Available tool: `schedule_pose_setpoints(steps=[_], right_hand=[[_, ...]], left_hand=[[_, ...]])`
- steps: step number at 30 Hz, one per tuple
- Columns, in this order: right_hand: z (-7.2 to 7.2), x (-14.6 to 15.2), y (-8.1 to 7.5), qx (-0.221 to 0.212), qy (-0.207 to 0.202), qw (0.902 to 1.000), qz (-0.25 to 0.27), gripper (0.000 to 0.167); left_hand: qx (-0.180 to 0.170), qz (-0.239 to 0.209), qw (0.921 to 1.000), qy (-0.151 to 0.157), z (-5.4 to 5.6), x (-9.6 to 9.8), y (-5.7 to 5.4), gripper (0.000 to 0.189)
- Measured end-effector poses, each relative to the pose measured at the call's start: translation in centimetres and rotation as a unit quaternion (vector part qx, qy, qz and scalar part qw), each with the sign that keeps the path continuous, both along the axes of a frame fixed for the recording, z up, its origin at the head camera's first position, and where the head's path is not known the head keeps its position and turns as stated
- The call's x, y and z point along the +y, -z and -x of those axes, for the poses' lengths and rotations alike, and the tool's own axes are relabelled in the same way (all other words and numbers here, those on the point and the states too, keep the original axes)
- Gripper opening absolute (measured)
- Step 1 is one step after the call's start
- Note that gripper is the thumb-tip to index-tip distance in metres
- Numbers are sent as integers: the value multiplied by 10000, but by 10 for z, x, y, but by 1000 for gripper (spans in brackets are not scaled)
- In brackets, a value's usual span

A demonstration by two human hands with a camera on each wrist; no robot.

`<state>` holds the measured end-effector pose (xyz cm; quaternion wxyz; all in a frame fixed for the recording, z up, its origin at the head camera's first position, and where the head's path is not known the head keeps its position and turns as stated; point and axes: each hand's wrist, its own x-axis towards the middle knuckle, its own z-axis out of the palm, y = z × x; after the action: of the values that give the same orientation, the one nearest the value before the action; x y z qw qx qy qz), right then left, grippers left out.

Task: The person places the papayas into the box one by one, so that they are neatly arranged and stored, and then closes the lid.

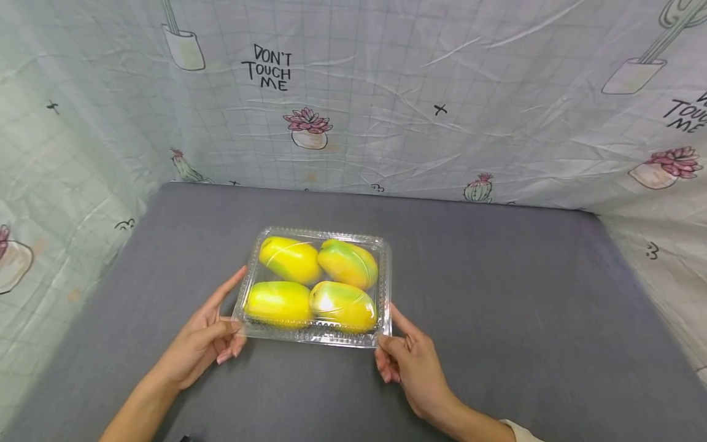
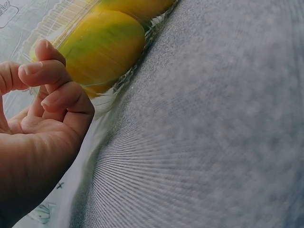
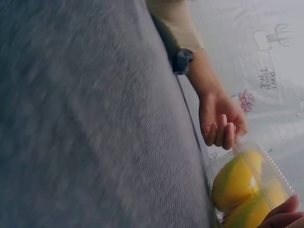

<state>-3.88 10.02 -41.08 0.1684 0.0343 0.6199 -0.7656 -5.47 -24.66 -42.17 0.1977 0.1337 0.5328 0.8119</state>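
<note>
A clear plastic clamshell box (image 1: pixel 312 336) with its lid down holds several yellow-green mangoes (image 1: pixel 278 302), laid in two rows. My left hand (image 1: pixel 196 337) pinches the box's near left corner between thumb and fingers, its index finger stretched along the left side. At the near right corner, my right hand (image 1: pixel 414 362) grips the rim with thumb and fingers, the index finger lying along the right side. From the left wrist view, the left hand (image 2: pixel 52 104) has its lower fingers curled beside the box. Part of the right hand (image 3: pixel 285 216) shows in the right wrist view.
The box is over a dark grey table (image 1: pixel 497 307). A pale curtain (image 1: pixel 386 92) printed with potted plants and lettering hangs along the table's back and sides. A small black object (image 1: pixel 186 439) shows at the bottom edge of the head view.
</note>
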Motion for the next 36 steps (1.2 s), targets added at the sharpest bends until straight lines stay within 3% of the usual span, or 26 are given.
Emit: schedule_pose_setpoints(steps=[10,22,28,32,36], right_hand=[[4,5,-6,461,-826,9955,-86,61],[9,9,-6,612,-755,9952,-141,60],[8,11,-6,511,-799,9954,-163,62],[9,19,-7,548,-1197,9909,-283,67],[9,38,-8,869,-1551,9809,-792,68]], left_hand=[[224,643,9975,-212,-3,-2,-11,69],[246,294,9967,-711,-4,10,-8,68],[306,468,9964,-644,-3,11,-9,66],[519,684,9948,-552,-1,7,-9,63],[564,1088,9917,-378,-5,-2,-12,60]])
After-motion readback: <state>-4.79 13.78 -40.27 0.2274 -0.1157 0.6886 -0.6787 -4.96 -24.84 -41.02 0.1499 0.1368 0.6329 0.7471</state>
